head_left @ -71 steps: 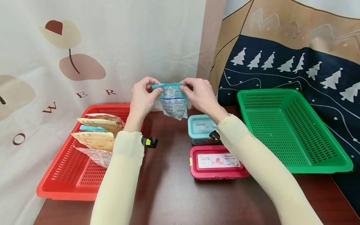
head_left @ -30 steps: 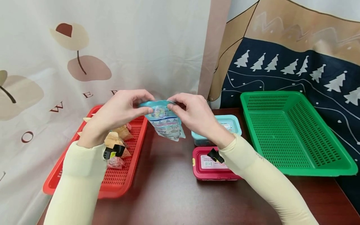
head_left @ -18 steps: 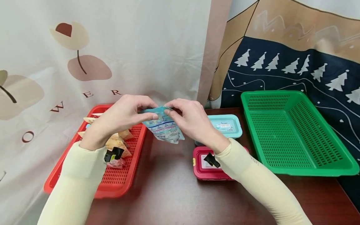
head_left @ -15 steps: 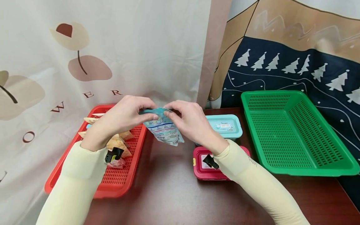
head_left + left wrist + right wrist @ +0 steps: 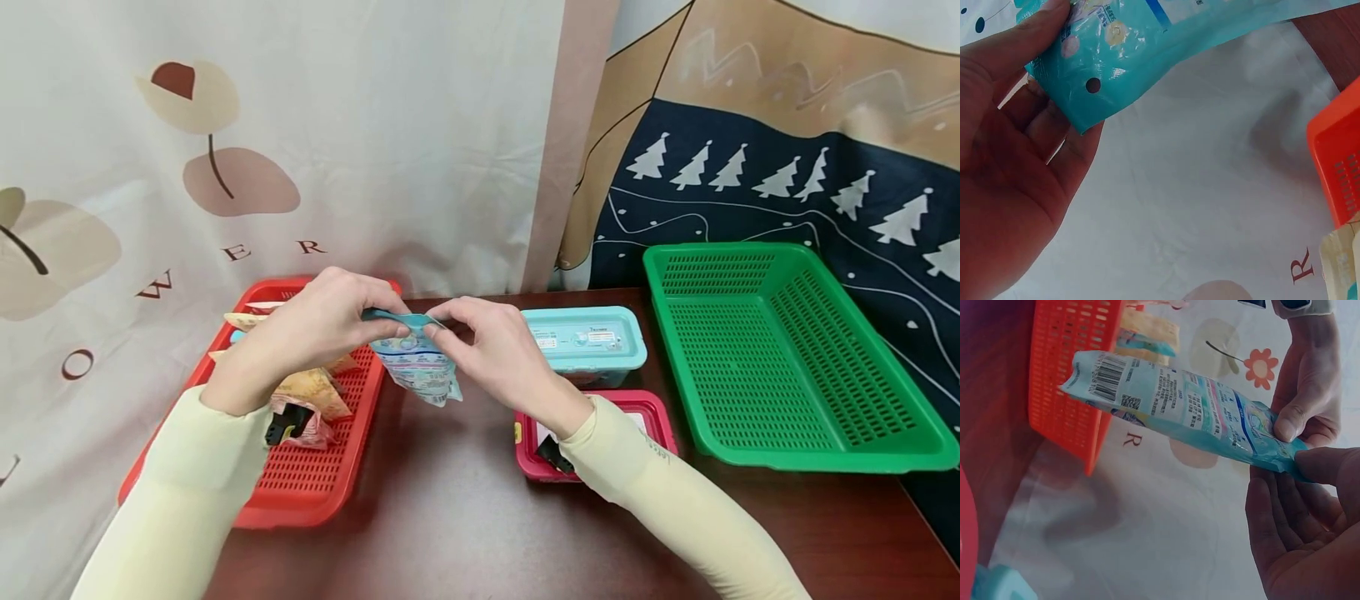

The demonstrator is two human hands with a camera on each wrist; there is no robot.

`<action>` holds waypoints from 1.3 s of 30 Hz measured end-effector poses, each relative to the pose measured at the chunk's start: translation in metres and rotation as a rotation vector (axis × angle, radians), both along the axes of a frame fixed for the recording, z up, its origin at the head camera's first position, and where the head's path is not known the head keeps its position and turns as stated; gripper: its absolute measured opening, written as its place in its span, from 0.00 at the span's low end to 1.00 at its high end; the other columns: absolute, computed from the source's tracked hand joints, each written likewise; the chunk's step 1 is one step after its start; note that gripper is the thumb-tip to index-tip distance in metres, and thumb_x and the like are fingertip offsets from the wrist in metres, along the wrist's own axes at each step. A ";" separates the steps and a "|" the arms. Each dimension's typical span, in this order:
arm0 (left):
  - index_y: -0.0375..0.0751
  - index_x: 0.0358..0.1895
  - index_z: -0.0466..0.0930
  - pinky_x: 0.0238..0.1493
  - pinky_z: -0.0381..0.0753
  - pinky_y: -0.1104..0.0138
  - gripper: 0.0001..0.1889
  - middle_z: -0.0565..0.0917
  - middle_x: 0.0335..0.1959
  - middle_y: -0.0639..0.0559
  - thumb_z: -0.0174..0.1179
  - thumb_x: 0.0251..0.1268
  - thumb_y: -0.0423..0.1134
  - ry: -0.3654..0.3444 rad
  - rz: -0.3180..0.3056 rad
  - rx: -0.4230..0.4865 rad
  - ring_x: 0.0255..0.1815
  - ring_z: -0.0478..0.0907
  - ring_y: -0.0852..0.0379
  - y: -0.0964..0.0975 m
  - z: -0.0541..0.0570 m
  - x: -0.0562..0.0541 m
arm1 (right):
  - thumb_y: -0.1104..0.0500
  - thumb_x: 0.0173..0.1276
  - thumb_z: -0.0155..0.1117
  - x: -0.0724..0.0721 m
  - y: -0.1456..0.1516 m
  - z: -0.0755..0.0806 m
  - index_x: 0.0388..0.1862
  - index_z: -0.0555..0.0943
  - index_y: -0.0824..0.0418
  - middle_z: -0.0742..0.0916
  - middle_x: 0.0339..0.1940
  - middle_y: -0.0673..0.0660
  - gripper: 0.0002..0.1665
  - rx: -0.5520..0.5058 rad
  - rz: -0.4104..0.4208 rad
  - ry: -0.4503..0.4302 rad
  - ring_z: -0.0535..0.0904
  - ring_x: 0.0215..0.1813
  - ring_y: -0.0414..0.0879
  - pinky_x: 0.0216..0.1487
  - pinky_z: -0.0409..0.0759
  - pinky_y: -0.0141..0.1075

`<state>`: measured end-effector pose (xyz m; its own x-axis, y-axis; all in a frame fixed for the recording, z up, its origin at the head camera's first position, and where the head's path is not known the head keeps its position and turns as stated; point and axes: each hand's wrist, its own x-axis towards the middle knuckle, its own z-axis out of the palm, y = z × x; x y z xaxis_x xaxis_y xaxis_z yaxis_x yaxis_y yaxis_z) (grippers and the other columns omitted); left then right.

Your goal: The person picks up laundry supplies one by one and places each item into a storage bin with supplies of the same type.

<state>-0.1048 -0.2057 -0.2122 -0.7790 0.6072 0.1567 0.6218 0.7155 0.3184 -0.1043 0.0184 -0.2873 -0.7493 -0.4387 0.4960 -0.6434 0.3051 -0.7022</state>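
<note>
Both hands hold up a light-blue plastic pouch (image 5: 420,371) by its top edge. Fine print covers it, and a barcode and QR code show at the bottom in the right wrist view. My left hand (image 5: 322,317) pinches one top corner between thumb and fingers; the left wrist view shows a round hole in the pouch's teal top strip. The right hand (image 5: 498,346) pinches the same edge a short way along, its thumb on the printed face. The pouch hangs tilted beside the red basket (image 5: 330,512), above the brown table (image 5: 442,500).
Several snack-like packets (image 5: 311,392) stand in a row in the red basket. Right of the hands are a light-blue lidded box (image 5: 585,337) and a magenta lidded box (image 5: 656,417). A green basket (image 5: 757,367) is at the far right, and printed curtains (image 5: 420,150) hang behind.
Hands and pouch have come down and left, nearer the red basket, and the hands are closer together. The pouch's top edge has gone from stretched to slack. More of the light-blue box shows.
</note>
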 end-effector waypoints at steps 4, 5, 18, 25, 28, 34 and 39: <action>0.48 0.37 0.92 0.32 0.79 0.67 0.08 0.84 0.29 0.66 0.77 0.57 0.32 0.004 -0.019 -0.003 0.27 0.77 0.66 -0.003 -0.002 0.001 | 0.57 0.73 0.71 0.003 -0.002 -0.004 0.48 0.89 0.55 0.89 0.41 0.44 0.08 -0.015 0.018 -0.010 0.79 0.36 0.33 0.39 0.80 0.30; 0.48 0.37 0.92 0.32 0.79 0.68 0.08 0.84 0.29 0.66 0.77 0.57 0.31 0.003 -0.027 0.002 0.27 0.77 0.67 -0.004 -0.001 0.001 | 0.56 0.72 0.71 0.004 -0.002 -0.005 0.48 0.88 0.56 0.89 0.41 0.44 0.09 -0.034 0.034 -0.028 0.80 0.37 0.32 0.41 0.81 0.29; 0.55 0.37 0.90 0.34 0.78 0.72 0.10 0.84 0.31 0.69 0.76 0.59 0.33 0.000 0.025 0.074 0.29 0.78 0.66 -0.034 0.011 0.011 | 0.48 0.78 0.62 0.023 -0.014 -0.032 0.64 0.79 0.55 0.83 0.56 0.45 0.21 -0.124 0.069 -0.238 0.79 0.55 0.34 0.57 0.81 0.33; 0.57 0.37 0.89 0.33 0.70 0.75 0.12 0.82 0.28 0.69 0.77 0.57 0.32 0.117 0.102 0.084 0.27 0.75 0.66 -0.049 0.020 0.018 | 0.55 0.78 0.60 0.038 -0.029 -0.045 0.67 0.74 0.58 0.79 0.64 0.52 0.22 -0.245 0.028 -0.558 0.81 0.59 0.45 0.58 0.82 0.39; 0.57 0.38 0.90 0.33 0.70 0.75 0.12 0.83 0.28 0.68 0.77 0.57 0.32 0.118 0.129 0.086 0.26 0.75 0.65 -0.054 0.022 0.020 | 0.58 0.76 0.61 0.047 -0.038 -0.055 0.67 0.73 0.58 0.78 0.65 0.53 0.23 -0.252 0.026 -0.641 0.78 0.62 0.48 0.57 0.81 0.39; 0.58 0.38 0.88 0.34 0.70 0.76 0.16 0.84 0.30 0.66 0.79 0.53 0.30 0.137 0.185 0.129 0.30 0.74 0.66 -0.064 0.020 0.022 | 0.63 0.72 0.61 0.061 -0.058 -0.085 0.69 0.71 0.63 0.77 0.66 0.58 0.27 -0.284 0.050 -0.717 0.77 0.65 0.55 0.61 0.79 0.40; 0.56 0.39 0.88 0.34 0.70 0.77 0.17 0.84 0.30 0.63 0.78 0.53 0.28 0.148 0.196 0.153 0.33 0.72 0.67 -0.075 0.019 0.026 | 0.63 0.72 0.62 0.063 -0.074 -0.102 0.70 0.70 0.68 0.82 0.58 0.60 0.29 -0.335 0.066 -0.815 0.83 0.57 0.56 0.55 0.82 0.41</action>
